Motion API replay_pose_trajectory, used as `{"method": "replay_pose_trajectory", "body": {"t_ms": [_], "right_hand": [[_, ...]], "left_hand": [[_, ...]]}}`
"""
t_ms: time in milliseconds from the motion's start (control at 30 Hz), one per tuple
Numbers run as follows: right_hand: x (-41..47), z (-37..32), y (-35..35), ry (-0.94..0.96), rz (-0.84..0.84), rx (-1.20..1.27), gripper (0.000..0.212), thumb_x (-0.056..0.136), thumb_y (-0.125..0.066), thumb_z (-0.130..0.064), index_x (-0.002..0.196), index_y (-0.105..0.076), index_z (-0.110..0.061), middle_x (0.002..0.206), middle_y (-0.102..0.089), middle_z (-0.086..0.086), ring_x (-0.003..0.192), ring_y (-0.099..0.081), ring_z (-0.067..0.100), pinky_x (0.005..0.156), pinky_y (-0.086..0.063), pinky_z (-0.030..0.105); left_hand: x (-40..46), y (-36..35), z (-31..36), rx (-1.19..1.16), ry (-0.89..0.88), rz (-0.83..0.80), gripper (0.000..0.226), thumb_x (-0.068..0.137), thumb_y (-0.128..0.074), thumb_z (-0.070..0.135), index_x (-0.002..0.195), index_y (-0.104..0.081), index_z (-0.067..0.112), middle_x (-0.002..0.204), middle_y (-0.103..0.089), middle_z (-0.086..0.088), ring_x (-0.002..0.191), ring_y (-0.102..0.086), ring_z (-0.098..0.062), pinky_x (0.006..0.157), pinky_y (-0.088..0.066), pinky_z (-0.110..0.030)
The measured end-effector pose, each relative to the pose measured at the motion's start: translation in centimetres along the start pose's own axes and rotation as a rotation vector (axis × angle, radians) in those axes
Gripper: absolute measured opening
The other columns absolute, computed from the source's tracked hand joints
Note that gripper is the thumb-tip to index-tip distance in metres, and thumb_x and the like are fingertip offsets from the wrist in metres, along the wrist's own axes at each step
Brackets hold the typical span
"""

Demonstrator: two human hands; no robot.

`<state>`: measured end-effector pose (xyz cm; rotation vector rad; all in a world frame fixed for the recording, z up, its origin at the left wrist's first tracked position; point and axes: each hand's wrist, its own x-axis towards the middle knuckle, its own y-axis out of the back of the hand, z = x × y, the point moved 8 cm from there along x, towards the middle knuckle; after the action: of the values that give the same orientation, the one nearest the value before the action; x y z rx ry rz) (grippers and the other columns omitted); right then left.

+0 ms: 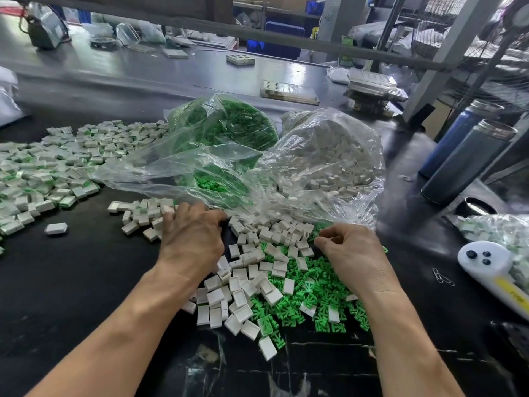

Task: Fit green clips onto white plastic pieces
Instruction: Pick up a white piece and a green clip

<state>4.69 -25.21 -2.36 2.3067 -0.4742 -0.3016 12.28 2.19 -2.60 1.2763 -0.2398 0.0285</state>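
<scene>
White rectangular pieces [246,282], green clips [312,296]

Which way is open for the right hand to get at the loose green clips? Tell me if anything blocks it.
Probably yes, nothing blocks it: the right hand already hovers over the loose green clips, which lie uncovered on the black table directly below and beside it.

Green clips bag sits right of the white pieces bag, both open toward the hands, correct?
Not quite. The head view shows the green clips bag left of the white pieces bag, not right. Both do open toward the hands.
</scene>
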Motion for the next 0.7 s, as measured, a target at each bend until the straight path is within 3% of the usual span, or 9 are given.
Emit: {"method": "replay_pose_trajectory", "body": {"t_ms": [100,300,367,467,567,700], "right_hand": [[-0.2,-0.4,-0.1,0.033,-0.028,0.010,0.009,0.094,-0.075,-0.042,0.095,-0.076,-0.033,0.091,-0.072,-0.015,0.085,-0.066,0.004,0.078,-0.057,0.031],[-0.5,-0.5,-0.4,0.030,-0.102,-0.025,0.009,0.091,-0.079,-0.040,0.086,-0.074,-0.033,0.085,-0.070,-0.016,0.081,-0.065,0.003,0.070,-0.053,0.026],[-0.6,-0.4,-0.3,0.020,-0.124,-0.047,0.013,0.088,-0.080,-0.042,0.082,-0.075,-0.031,0.083,-0.072,-0.015,0.080,-0.066,0.004,0.073,-0.054,0.028],[-0.9,-0.5,-0.4,0.009,-0.153,-0.071,0.017,0.084,-0.084,-0.044,0.079,-0.075,-0.031,0.082,-0.073,-0.014,0.080,-0.068,0.005,0.075,-0.056,0.031],[-1.2,-0.7,-0.7,0.011,-0.185,-0.149,0.017,0.082,-0.086,-0.043,0.077,-0.075,-0.031,0.080,-0.073,-0.014,0.078,-0.067,0.006,0.070,-0.054,0.030],[-1.4,-1.1,-1.1,0.024,-0.187,-0.210,0.015,0.081,-0.087,-0.042,0.080,-0.076,-0.031,0.083,-0.072,-0.014,0.081,-0.067,0.007,0.081,-0.059,0.036]], "left_hand": [[0.1,-0.7,0.1,-0.084,-0.010,-0.094,0.036,0.104,-0.057,0.023,0.132,-0.063,0.046,0.086,-0.036,0.016,0.100,-0.036,-0.012,0.106,-0.034,-0.044],[-0.4,-0.4,0.1,-0.230,0.014,-0.135,0.026,0.102,-0.061,0.032,0.125,-0.067,0.043,0.094,-0.048,0.018,0.102,-0.044,-0.012,0.110,-0.037,-0.042],[-0.7,-0.1,0.5,-0.277,0.010,-0.123,0.017,0.100,-0.063,0.039,0.116,-0.069,0.041,0.093,-0.050,0.020,0.102,-0.049,-0.010,0.110,-0.040,-0.041],[-1.3,0.3,1.1,-0.311,-0.008,-0.111,0.008,0.094,-0.067,0.051,0.095,-0.065,0.043,0.086,-0.048,0.026,0.085,-0.047,0.002,0.098,-0.044,-0.035],[-1.4,0.1,1.4,-0.298,0.005,-0.109,0.016,0.092,-0.069,0.052,0.098,-0.068,0.038,0.088,-0.051,0.022,0.090,-0.053,-0.006,0.099,-0.049,-0.036],[-1.5,-0.1,1.7,-0.300,0.008,-0.110,0.017,0.094,-0.070,0.047,0.102,-0.068,0.033,0.095,-0.056,0.016,0.095,-0.057,-0.011,0.098,-0.051,-0.037]]}}
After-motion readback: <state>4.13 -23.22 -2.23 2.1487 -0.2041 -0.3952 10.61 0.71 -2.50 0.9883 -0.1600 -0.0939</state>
